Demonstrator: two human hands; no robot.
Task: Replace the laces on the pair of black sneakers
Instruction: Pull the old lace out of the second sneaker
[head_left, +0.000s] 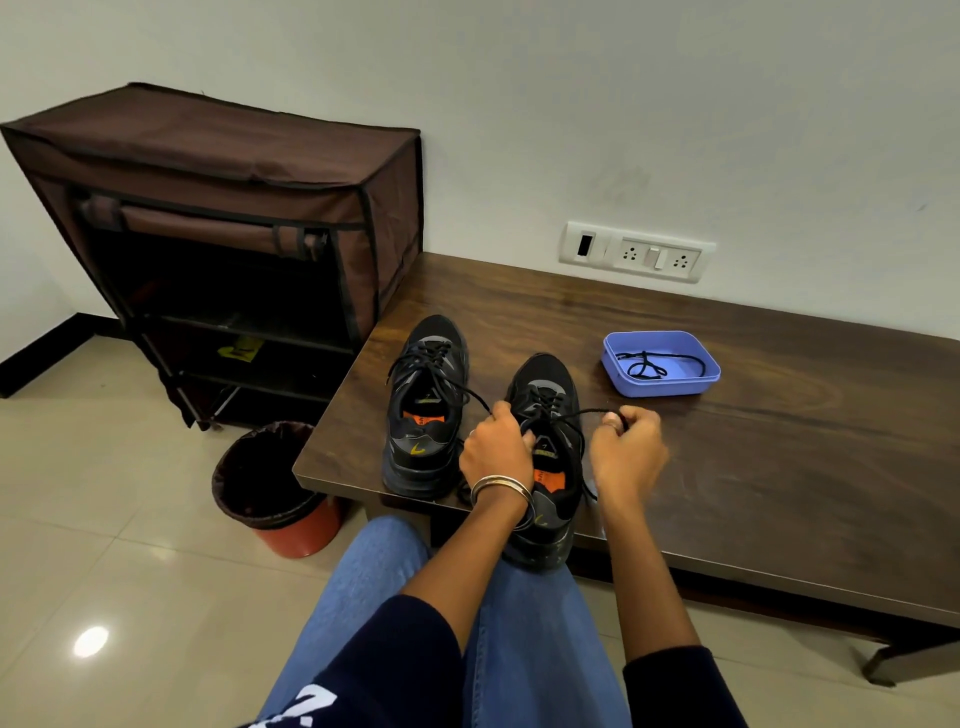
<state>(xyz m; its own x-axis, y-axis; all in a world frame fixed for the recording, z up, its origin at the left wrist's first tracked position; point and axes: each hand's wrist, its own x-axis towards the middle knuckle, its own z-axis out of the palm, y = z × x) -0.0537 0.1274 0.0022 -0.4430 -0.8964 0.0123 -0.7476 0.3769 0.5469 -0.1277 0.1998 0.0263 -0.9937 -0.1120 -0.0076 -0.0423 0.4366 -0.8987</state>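
Observation:
Two black sneakers with orange insoles stand on the dark wooden table (753, 467), toes pointing to the wall. The left sneaker (428, 410) is laced, its lace ends lying loose. The right sneaker (550, 415) hangs partly over the table's front edge. My left hand (496, 449) grips one end of that shoe's black lace (582, 414) beside the shoe's opening. My right hand (626, 447) pinches the other lace end, drawn out taut to the right.
A purple plastic tray (662, 384) holding a loose black lace (649, 364) sits on the table behind my right hand. A brown fabric shoe rack (234, 234) stands on the floor at left. A lined orange waste bin (275, 488) stands by the table corner.

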